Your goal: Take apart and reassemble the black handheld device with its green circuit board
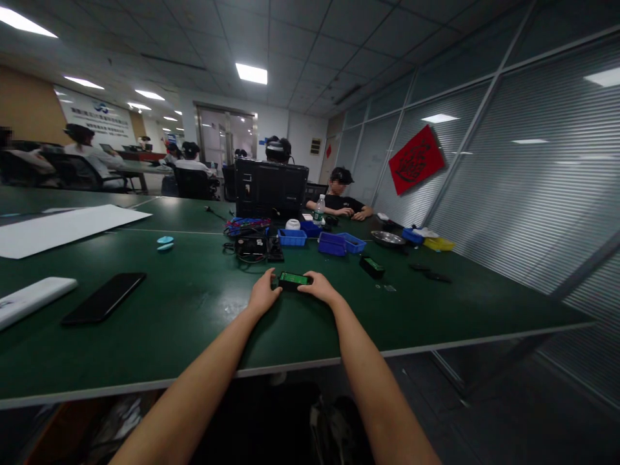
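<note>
A small black box with a green top [294,279] sits on the green table [194,342] in front of me. My right hand [318,286] grips its right end, thumb at the near side and fingers at the far side. At the left end is my left hand [264,292], with thumb and fingers apart in a curved shape beside the box. A similar black box with a green top [372,266] lies farther right, near a small clear piece [390,288].
Blue trays [292,237], a black device with cables [250,245] and a monitor [271,187] stand beyond my hands. A black slab [104,298] and a white one [36,300] lie left. A person [339,194] sits across the table; a metal dish [387,238] is nearby.
</note>
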Demonstrator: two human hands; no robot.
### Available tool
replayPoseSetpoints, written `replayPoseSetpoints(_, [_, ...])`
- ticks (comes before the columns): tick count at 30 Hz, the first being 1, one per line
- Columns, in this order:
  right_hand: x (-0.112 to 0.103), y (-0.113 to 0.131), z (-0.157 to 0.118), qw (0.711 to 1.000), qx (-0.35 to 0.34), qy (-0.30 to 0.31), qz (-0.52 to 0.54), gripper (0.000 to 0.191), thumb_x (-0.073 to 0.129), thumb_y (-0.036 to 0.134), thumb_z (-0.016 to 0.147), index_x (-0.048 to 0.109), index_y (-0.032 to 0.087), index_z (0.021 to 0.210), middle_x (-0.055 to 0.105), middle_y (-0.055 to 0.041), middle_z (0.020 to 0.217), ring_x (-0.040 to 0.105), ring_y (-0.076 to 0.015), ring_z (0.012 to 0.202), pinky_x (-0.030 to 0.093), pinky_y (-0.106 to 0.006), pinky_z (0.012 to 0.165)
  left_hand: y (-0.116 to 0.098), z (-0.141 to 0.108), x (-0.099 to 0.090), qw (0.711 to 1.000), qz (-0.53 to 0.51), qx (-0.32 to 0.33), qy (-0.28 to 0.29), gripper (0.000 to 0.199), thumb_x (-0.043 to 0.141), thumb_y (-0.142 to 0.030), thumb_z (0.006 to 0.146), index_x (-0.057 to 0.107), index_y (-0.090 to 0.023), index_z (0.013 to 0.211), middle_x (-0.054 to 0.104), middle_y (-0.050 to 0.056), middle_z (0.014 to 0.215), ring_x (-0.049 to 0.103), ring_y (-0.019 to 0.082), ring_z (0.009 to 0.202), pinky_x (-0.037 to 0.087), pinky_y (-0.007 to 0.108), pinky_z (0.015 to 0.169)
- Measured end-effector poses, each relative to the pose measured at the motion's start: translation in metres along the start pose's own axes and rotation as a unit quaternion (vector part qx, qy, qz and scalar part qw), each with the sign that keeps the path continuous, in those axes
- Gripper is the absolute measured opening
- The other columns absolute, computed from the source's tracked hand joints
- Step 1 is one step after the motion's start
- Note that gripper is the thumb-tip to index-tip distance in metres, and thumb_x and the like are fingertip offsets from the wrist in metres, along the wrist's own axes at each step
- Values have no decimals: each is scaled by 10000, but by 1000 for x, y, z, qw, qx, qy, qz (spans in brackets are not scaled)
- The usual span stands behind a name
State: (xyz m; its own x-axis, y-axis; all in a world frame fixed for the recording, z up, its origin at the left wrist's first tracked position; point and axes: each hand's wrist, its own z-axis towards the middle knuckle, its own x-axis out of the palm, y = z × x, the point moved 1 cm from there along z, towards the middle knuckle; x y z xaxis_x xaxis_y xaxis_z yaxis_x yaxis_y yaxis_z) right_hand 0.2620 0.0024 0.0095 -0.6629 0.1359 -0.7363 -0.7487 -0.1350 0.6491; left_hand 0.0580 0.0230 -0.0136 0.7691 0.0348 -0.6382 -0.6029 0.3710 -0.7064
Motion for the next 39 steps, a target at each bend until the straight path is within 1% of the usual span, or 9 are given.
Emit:
replayPoseSetpoints(4, [-10,-16,3,985,121,-99,-66,529,631,480,641,579,164,1061,610,-100,1001,565,-228,898,418,-288,712,-1,-1,-1,1000,0,-2,-1,616,588,-250,701,364,-177,1271,575,84,1144,546,187,1027,420,308,876])
replayPoseSetpoints(7, [-16,-23,3,974,165,-131,-86,609,516,580,703,551,141,1123,582,-142,1070,540,-251,975,407,-306,754,-1,-2,0,1000,3,5,2,573,587,-247,702,406,-175,1241,586,84,1121,552,185,1013,425,304,867])
replayPoseSetpoints(12, [-12,-14,1,964,170,-143,-146,562,496,548,735,557,130,1105,578,-154,1037,521,-259,978,394,-318,766,1,-1,1,1000,8,11,7,533,588,-240,703,439,-187,1213,597,70,1108,560,181,995,426,297,862])
replayPoseSetpoints(17, [1,8,-6,941,107,-194,-256,462,579,413,714,517,148,1087,522,-133,1071,454,-248,1019,348,-345,827,2,1,3,1000,7,9,3,524,593,-235,700,452,-181,1202,603,70,1095,564,170,983,424,279,859])
replayPoseSetpoints(20, [10,18,-9,940,61,-184,-280,451,607,457,684,510,185,1029,499,-111,1070,433,-252,1016,336,-361,822,1,1,2,1000,8,11,-3,513,595,-229,697,465,-177,1191,601,73,1097,564,169,981,426,278,856])
replayPoseSetpoints(23, [16,23,-10,948,51,-159,-269,432,591,491,689,502,199,994,501,-100,1053,445,-241,995,343,-344,802,1,0,2,1000,8,15,-5,504,595,-227,696,474,-175,1182,603,74,1092,563,171,984,427,279,855])
replayPoseSetpoints(31, [18,21,-6,963,94,-111,-226,526,539,399,737,406,172,1193,562,-115,1057,519,-244,956,376,-328,748,3,1,2,1000,3,22,-5,489,588,-229,701,481,-175,1175,607,68,1077,567,164,975,418,278,876])
replayPoseSetpoints(36, [7,15,-8,945,141,-163,-246,459,498,358,782,428,144,1183,539,-150,1115,488,-254,1033,363,-357,805,5,2,4,1000,2,16,1,480,586,-238,706,484,-186,1172,600,64,1099,562,170,988,418,287,878])
replayPoseSetpoints(39, [4,12,-10,935,163,-161,-272,438,540,360,761,460,131,1125,535,-161,1096,486,-265,1021,370,-371,793,6,2,4,1000,4,20,-1,479,583,-243,707,484,-189,1172,602,60,1096,564,169,984,422,287,871])
